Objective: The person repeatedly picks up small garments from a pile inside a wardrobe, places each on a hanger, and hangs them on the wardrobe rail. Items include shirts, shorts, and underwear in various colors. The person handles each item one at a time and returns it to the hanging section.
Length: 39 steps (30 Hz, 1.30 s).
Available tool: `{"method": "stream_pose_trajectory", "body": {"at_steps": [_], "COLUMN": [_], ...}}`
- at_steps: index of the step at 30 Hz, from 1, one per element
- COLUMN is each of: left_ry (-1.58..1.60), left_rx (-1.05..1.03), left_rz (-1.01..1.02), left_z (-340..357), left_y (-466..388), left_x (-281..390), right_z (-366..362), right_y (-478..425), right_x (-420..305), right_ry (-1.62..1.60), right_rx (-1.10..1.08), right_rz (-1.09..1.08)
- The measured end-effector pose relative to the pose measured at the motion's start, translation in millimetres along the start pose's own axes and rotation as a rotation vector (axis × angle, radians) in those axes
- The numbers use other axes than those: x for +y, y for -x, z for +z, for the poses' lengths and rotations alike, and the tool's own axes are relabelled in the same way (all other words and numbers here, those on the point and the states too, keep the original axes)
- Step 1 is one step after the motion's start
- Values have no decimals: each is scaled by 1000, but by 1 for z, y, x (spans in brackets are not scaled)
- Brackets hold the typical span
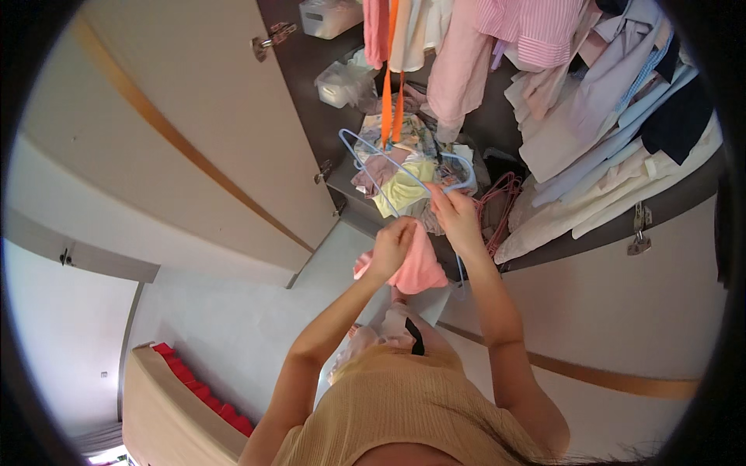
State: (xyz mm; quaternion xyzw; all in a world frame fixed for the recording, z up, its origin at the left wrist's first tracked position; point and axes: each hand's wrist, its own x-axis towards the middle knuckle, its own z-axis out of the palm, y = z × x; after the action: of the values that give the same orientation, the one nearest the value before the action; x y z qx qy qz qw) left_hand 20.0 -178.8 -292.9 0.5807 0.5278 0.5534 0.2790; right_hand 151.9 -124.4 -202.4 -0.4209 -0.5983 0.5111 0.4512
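A light-blue clothes hanger [382, 152] is tilted in front of me, its hook to the right. My right hand [457, 218] grips it close to the hook. My left hand [391, 247] pinches a salmon-pink cloth [421, 262] at the hanger's lower bar. The cloth hangs below my fingers, soft and bunched; I cannot tell what garment it is. Part of the hanger's far arm shows past my right wrist. Behind the hanger, folded clothes lie in a pile, with a pale yellow garment [402, 189] on the near side.
An open wardrobe holds hanging shirts [583, 134], an orange strap [387, 105] and clear plastic bins [332, 20]. Pink hangers [501, 204] lie low inside. Open wardrobe doors [192, 116] flank me, with hinges [639, 233] showing. A beige-covered piece of furniture [175, 402] with red trim stands behind left.
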Motion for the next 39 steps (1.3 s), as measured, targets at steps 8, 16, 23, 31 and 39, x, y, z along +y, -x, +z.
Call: {"method": "stream_pose_trajectory", "body": {"at_steps": [8, 16, 23, 31, 39], "left_ry": [79, -381, 169, 672, 465], "left_rx": [47, -133, 94, 327, 479], "left_rz": [165, -371, -489, -717, -341], "left_z": [83, 144, 229, 254, 199], "left_y": [-40, -60, -170, -205, -183], "left_x": [-36, -249, -322, -305, -291], "right_z": [-94, -137, -168, -192, -188], "right_y": [-4, -22, -26, -6, 0], "right_x": [35, 98, 124, 153, 149], "right_ry": [102, 122, 74, 70, 81], "right_rx": [208, 388, 504, 583, 606], "right_rz": [277, 318, 373, 338, 441]}}
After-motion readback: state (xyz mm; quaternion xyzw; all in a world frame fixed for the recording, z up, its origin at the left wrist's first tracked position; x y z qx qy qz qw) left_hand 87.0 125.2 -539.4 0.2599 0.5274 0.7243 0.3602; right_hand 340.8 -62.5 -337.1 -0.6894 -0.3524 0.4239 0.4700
